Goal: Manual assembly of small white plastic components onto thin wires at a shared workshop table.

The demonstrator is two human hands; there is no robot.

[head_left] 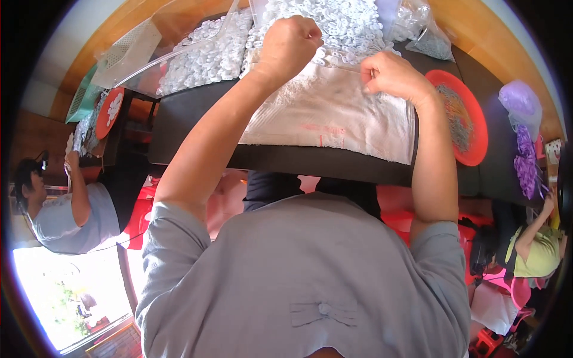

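My left hand (291, 43) is closed, fingers curled inward, above a large heap of small white ring-like plastic pieces (343, 27). Whatever its fingers hold, if anything, is too small to make out. To the right, my right hand (395, 76) is pinched over the upper right part of a cream cloth (322, 113). I cannot tell whether a small piece sits between those fingertips. The cloth lies on the dark table beneath both hands, its far edge meeting the white pieces.
A red plate (480, 140) with small greyish metal pieces stands on the dark table (191, 113) at right. A clear container (203, 56) of more white pieces is at left. Plastic bags (431, 42) lie at the far right. Two people (83, 209) work at the sides.
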